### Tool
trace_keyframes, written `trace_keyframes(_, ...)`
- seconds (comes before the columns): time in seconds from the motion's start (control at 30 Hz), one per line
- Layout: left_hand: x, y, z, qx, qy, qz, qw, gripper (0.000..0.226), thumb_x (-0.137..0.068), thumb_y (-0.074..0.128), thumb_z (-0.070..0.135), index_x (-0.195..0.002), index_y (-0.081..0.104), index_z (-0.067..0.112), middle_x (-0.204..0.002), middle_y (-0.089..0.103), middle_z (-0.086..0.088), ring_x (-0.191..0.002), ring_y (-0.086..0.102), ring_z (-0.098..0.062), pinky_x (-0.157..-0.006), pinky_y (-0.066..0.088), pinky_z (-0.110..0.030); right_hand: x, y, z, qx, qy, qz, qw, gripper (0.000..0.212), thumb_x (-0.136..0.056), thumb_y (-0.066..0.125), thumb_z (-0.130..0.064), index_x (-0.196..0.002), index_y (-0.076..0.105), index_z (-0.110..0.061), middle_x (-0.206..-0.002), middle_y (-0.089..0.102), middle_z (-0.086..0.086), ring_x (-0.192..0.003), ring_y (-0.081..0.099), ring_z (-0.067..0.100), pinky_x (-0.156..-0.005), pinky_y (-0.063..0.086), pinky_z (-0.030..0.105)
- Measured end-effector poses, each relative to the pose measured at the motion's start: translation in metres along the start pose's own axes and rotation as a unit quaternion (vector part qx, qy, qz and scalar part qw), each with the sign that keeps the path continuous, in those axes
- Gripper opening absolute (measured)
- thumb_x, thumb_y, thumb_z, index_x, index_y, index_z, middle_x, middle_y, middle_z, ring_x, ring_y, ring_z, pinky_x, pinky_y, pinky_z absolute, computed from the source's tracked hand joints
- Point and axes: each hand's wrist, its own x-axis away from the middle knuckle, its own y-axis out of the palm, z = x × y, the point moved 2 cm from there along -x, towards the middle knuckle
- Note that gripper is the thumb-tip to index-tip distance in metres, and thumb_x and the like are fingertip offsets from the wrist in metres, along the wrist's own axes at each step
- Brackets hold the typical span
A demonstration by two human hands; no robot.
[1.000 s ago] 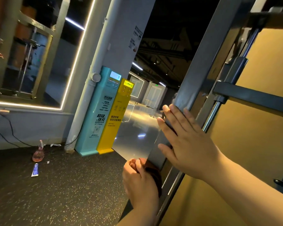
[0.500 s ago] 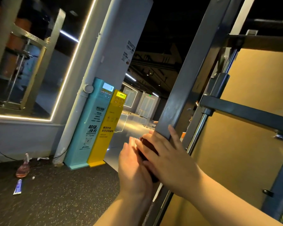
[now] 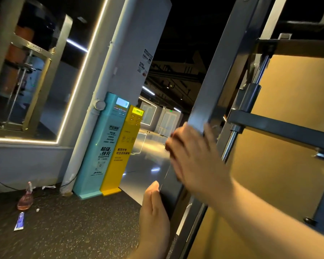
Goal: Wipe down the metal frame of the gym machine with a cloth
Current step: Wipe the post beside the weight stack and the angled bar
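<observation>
— Right hand [image 3: 196, 156]: how is it set?
— Flat, fingers fairly straight, pressing a dark cloth [image 3: 171, 141] against the grey frame post [image 3: 223, 75]; it is blurred, so only the cloth's edge shows past the fingertips.
— And the left hand [image 3: 154, 208]?
— Lower on the same post; fingers straight and together, holding nothing, laid along its left edge; a pink spray bottle [image 3: 25, 199] and a tube [image 3: 19, 221] sit on the floor, well apart from both hands.
</observation>
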Motion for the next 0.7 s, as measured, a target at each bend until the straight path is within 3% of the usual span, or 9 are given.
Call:
trace_keyframes(0.07,0.000,0.004,-0.002,-0.038,0.036,0.003,0.999,0.036,-0.111,0.031,0.035,-0.126,0.064,0.031,-0.116,0.066,0.005,-0.115,0.061,-0.015,-0.091,0.045,-0.035,0.021,0.012,-0.018,-0.003,-0.063,-0.038,0.997,0.041,-0.105,0.042,-0.038,-0.133,0.063,-0.019,-0.144,0.057,0.011,-0.143,0.045,0.034,-0.124,0.017,0.061)
trace_keyframes(0.13,0.000,0.011,0.004,-0.075,0.059,0.000,0.995,0.038,-0.110,0.027,0.042,-0.118,0.063,0.037,-0.110,0.066,0.010,-0.107,0.061,-0.007,-0.089,0.047,-0.035,0.018,0.011,-0.013,-0.008,-0.116,-0.055,0.992,0.041,-0.104,0.037,-0.037,-0.130,0.065,-0.022,-0.141,0.060,0.009,-0.140,0.048,0.032,-0.125,0.019,0.058)
trace_keyframes(0.2,-0.003,0.014,0.010,-0.120,0.071,-0.002,0.990,0.045,-0.106,0.020,0.050,-0.104,0.061,0.032,-0.099,0.064,0.006,-0.098,0.060,-0.011,-0.090,0.051,-0.044,0.000,0.002,0.010,0.007,-0.128,-0.039,0.991,0.044,-0.103,0.036,-0.036,-0.135,0.062,-0.021,-0.143,0.058,0.010,-0.141,0.048,0.032,-0.125,0.019,0.056)
trace_keyframes(0.33,-0.016,0.027,0.030,-0.192,0.122,-0.026,0.973,0.063,-0.096,0.006,0.067,-0.114,0.057,0.034,-0.102,0.065,0.003,-0.099,0.064,-0.018,-0.090,0.054,-0.047,-0.056,-0.024,0.086,0.050,0.009,0.043,0.998,0.041,-0.104,0.049,-0.030,-0.142,0.054,-0.017,-0.149,0.050,0.014,-0.146,0.040,0.035,-0.127,0.011,0.055)
trace_keyframes(0.5,-0.028,0.055,0.072,-0.166,0.205,-0.043,0.964,0.043,-0.108,0.018,0.052,-0.105,0.055,0.032,-0.092,0.062,0.007,-0.095,0.063,-0.014,-0.085,0.052,-0.043,-0.060,-0.028,0.068,0.000,0.060,0.066,0.996,0.044,-0.098,0.057,-0.025,-0.140,0.056,-0.015,-0.147,0.051,0.014,-0.146,0.038,0.035,-0.127,0.007,0.052)
trace_keyframes(0.6,-0.030,0.064,0.076,-0.148,0.233,-0.054,0.960,0.035,-0.107,0.023,0.055,-0.104,0.055,0.041,-0.094,0.067,0.014,-0.093,0.066,-0.007,-0.082,0.054,-0.042,-0.027,-0.010,0.038,-0.027,-0.011,0.023,0.999,0.036,-0.102,0.052,-0.037,-0.130,0.066,-0.020,-0.139,0.061,0.009,-0.140,0.047,0.031,-0.129,0.010,0.048)
trace_keyframes(0.7,-0.029,0.064,0.071,-0.169,0.232,-0.035,0.957,0.039,-0.101,0.016,0.059,-0.108,0.052,0.045,-0.099,0.062,0.018,-0.095,0.062,-0.005,-0.084,0.051,-0.037,-0.033,-0.016,0.061,0.008,-0.088,-0.002,0.996,0.037,-0.104,0.044,-0.040,-0.130,0.065,-0.023,-0.138,0.062,0.006,-0.137,0.051,0.029,-0.126,0.019,0.050)
